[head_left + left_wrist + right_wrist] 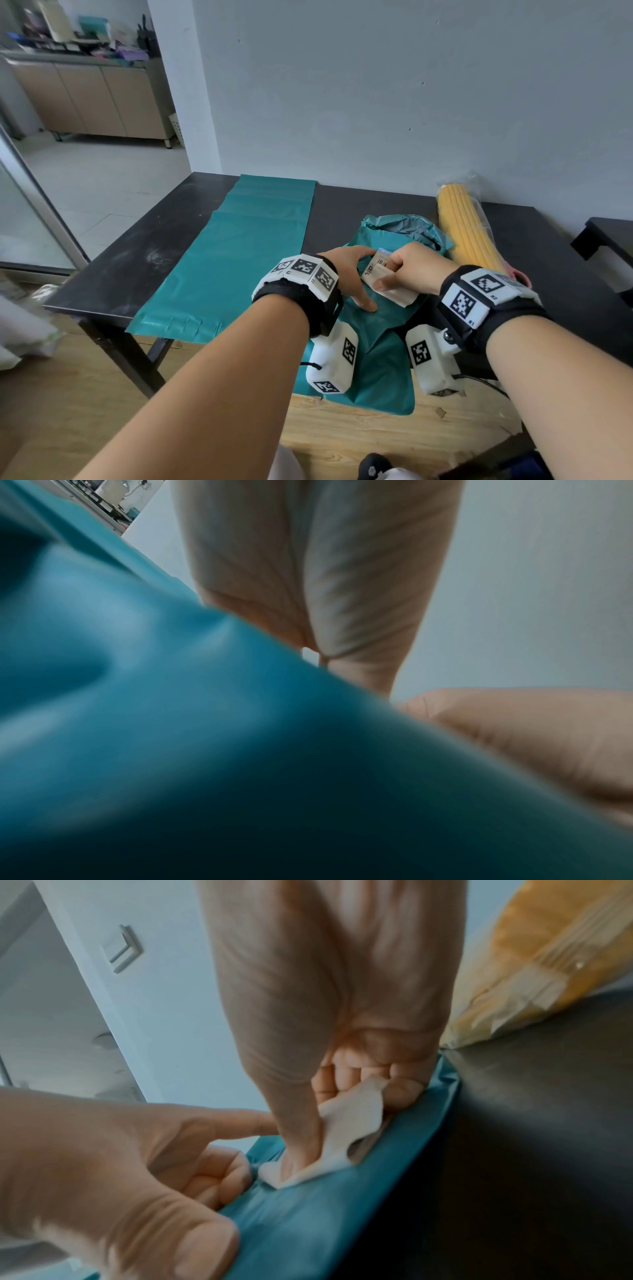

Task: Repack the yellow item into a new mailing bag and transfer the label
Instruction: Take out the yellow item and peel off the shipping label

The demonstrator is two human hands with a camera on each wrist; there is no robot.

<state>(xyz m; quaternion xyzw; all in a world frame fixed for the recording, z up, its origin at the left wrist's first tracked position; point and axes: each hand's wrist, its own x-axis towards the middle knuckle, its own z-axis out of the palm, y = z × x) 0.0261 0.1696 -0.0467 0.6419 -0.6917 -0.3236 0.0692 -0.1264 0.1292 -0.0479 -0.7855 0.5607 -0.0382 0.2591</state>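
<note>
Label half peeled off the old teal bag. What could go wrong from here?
1. The label is already curled and crumpled in the right hand; it may tear or stick to itself.
2. The left hand pins only one spot of the old teal bag, so the thin film may lift or stretch with the peel.

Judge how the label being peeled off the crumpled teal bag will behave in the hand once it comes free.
The label already bends and curls where the right hand pinches it, so it is probably floppy. It looks thin, so likely very light. Coming off the old bag, its back may be tacky and stick to itself.
</note>
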